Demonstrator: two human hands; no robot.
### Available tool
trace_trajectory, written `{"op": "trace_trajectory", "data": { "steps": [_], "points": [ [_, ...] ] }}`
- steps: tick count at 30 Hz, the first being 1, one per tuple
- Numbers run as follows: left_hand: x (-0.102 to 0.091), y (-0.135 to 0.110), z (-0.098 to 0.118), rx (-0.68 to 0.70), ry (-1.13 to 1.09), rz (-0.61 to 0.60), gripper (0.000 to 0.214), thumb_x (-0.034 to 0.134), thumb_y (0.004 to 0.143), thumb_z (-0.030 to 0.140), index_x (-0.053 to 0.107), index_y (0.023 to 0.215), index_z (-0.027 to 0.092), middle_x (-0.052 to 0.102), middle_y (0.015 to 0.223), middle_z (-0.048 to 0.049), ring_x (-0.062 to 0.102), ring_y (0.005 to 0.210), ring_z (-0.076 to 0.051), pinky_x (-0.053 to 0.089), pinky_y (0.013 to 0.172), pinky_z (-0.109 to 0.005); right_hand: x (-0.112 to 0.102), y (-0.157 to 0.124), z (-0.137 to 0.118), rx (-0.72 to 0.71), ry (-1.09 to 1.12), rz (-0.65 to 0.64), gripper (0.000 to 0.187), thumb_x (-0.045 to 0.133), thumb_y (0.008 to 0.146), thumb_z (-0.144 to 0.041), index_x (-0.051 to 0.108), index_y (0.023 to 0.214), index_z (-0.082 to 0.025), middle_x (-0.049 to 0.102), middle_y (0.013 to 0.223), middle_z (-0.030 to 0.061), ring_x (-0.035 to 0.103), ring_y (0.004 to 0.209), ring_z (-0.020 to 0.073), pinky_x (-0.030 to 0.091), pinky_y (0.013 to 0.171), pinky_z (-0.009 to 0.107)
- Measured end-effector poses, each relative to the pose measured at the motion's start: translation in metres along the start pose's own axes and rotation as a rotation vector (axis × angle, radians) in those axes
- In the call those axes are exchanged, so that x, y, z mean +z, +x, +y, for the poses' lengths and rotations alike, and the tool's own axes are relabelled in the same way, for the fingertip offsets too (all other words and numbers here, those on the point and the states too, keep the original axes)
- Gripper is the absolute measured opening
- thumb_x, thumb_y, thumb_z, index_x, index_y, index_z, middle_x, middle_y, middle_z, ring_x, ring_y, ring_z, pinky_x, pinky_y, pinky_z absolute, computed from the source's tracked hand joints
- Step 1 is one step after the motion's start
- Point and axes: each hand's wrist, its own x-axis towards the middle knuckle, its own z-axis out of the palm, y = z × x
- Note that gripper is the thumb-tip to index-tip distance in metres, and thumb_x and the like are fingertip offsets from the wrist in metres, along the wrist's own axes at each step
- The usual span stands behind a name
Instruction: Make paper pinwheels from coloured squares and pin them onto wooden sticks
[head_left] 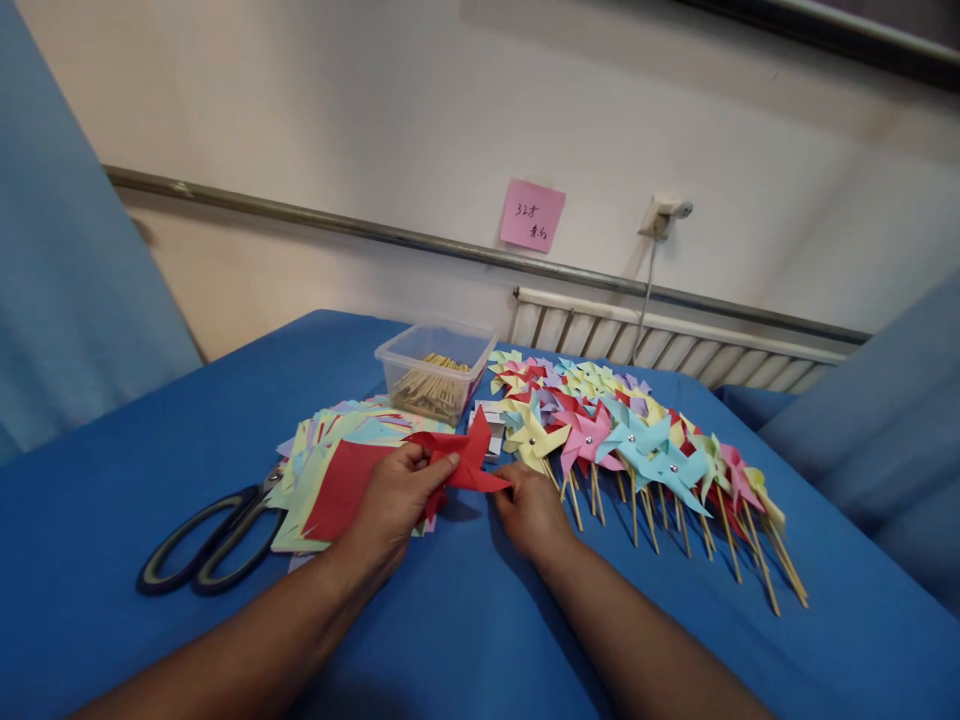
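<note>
A red paper pinwheel (469,460) with folded blades is held above the blue table. My left hand (401,490) is closed on its left part, thumb on top. My right hand (532,510) is closed at the pinwheel's right blade tip; its fingertips are partly hidden. Under and left of my left hand, a flat red sheet (345,485) lies on a stack of coloured paper (311,480) with cut edges. Scissors (217,540) with dark handles lie left of the stack, their blades covered by paper.
A clear plastic box (431,355) of thin wooden sticks (435,385) stands behind the paper. Beside it is a small box (491,420). Several finished pinwheels on sticks (630,435) cover the right side of the blue table (450,640). A radiator (592,330) and wall stand behind.
</note>
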Motion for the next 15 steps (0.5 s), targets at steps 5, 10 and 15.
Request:
{"op": "trace_trajectory", "data": {
  "steps": [5,10,15],
  "points": [
    [0.0,0.0,0.002,-0.013,-0.026,-0.011,0.025,0.079,0.058,0.029,0.06,0.068,0.015,0.064,0.054,0.0022,0.057,0.046,-0.011,0.041,0.043,-0.02,-0.002,0.0,-0.002,-0.034,-0.128,-0.061,0.017,0.052,0.088,-0.02,0.069,0.088,-0.019,0.067,0.09,0.0055,0.063,0.085,0.0186,0.042,0.071,0.025],
    [0.0,-0.001,0.003,-0.021,-0.025,-0.008,0.027,0.08,0.057,0.03,0.062,0.07,0.015,0.064,0.054,0.0026,0.056,0.043,-0.011,0.041,0.041,-0.02,-0.008,-0.002,-0.002,0.01,-0.09,-0.06,0.02,0.059,0.082,-0.016,0.064,0.101,-0.02,0.065,0.098,0.0054,0.06,0.093,0.0191,0.042,0.078,0.026],
    [0.0,-0.002,0.003,-0.029,-0.019,-0.011,0.026,0.079,0.059,0.03,0.061,0.071,0.015,0.063,0.054,0.0026,0.056,0.043,-0.011,0.042,0.04,-0.021,-0.012,-0.007,-0.001,0.073,-0.184,-0.068,0.01,0.054,0.085,-0.02,0.063,0.091,-0.02,0.064,0.092,0.0061,0.061,0.087,0.0203,0.041,0.072,0.027]
  ]
}}
